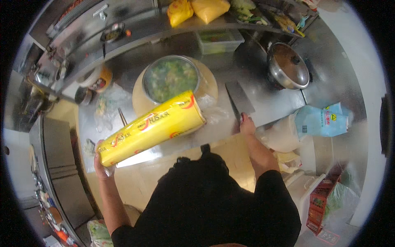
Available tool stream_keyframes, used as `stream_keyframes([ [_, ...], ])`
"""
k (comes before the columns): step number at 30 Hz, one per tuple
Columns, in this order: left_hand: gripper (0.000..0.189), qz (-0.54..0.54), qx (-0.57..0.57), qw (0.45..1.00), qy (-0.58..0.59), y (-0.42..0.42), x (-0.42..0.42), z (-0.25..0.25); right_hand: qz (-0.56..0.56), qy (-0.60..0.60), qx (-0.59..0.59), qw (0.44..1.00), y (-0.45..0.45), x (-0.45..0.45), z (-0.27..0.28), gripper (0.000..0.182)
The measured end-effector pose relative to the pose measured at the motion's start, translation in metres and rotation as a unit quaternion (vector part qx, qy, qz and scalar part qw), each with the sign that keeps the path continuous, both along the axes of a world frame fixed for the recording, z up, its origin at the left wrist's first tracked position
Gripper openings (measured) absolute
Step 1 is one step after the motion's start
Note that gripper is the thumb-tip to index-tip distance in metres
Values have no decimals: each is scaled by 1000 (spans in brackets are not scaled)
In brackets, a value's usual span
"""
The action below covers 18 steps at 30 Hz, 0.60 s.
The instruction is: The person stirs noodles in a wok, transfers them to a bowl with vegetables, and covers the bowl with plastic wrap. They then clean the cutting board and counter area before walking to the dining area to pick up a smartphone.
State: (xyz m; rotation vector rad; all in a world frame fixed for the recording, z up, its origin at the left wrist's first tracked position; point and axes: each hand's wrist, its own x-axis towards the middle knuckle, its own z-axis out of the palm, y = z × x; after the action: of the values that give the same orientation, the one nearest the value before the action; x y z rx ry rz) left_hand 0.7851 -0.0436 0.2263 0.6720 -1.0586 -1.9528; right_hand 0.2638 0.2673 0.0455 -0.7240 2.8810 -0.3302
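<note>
In my left hand (102, 165) is the near end of a large roll of yellow cling film (151, 126), wrapped in printed plastic. It tilts up to the right, with its far end over the edge of a round wooden board (211, 83). On that board stands a round metal-rimmed bowl (171, 77) of chopped greens, partly hidden by the roll. My right hand (247, 125) grips the handle of a wide-bladed cleaver (242, 97); its blade points away over the steel table (262, 102). Crumpled clear plastic (214, 115) lies between the roll and the cleaver.
A lidded metal pan (288, 66) stands at the back right, and a blue printed bag (322, 120) at the right. A clear plastic tub (219, 41) sits behind the bowl. Chopsticks (122, 116), a tub (100, 78) and a metal cup (83, 96) are on the left.
</note>
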Motion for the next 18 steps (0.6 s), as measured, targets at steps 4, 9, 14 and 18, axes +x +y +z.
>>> stream_keyframes([
  [4, 68, -22, -52, 998, -14, 1, -46, 29, -1, -191, -243, 951, -21, -12, 29, 50],
  [9, 78, -29, -165, 983, -76, -6, -104, 80, 187, -645, -539, 508, -33, 23, 193, 56],
  [14, 85, -24, -175, 978, -110, -10, -175, 130, 70, -736, -506, 445, -21, 26, 208, 66],
  [18, 78, -198, -220, 949, -111, -20, -231, 168, 145, -664, -605, 414, -1, 14, 194, 55],
])
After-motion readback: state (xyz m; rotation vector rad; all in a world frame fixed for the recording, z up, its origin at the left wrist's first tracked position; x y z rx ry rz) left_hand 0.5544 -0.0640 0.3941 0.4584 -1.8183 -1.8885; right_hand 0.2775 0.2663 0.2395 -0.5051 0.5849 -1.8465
